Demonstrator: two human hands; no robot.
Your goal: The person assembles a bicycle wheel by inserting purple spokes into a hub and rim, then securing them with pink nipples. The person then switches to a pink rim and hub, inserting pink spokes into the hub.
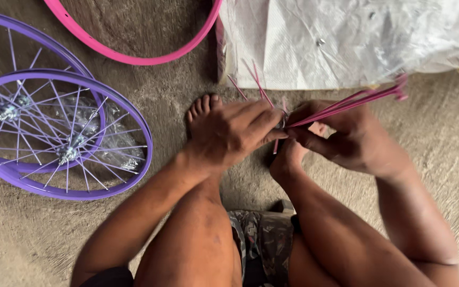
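My left hand (235, 133) pinches a small metal hub (281, 123) between thumb and fingers, just above my bare feet. My right hand (341, 135) grips a bundle of pink spokes (357, 100) that fan out to the upper right, their inner ends meeting the hub. A few more pink spokes (253, 79) stick up and left from behind my left hand. Both hands almost touch at the hub, which is mostly hidden by the fingers.
Two purple spoked wheels (62, 135) lie overlapped on the dirt floor at the left. A bare pink rim (134, 56) lies at the top. A white plastic sheet (346, 37) covers the upper right. My knees and patterned shorts (264, 239) fill the bottom.
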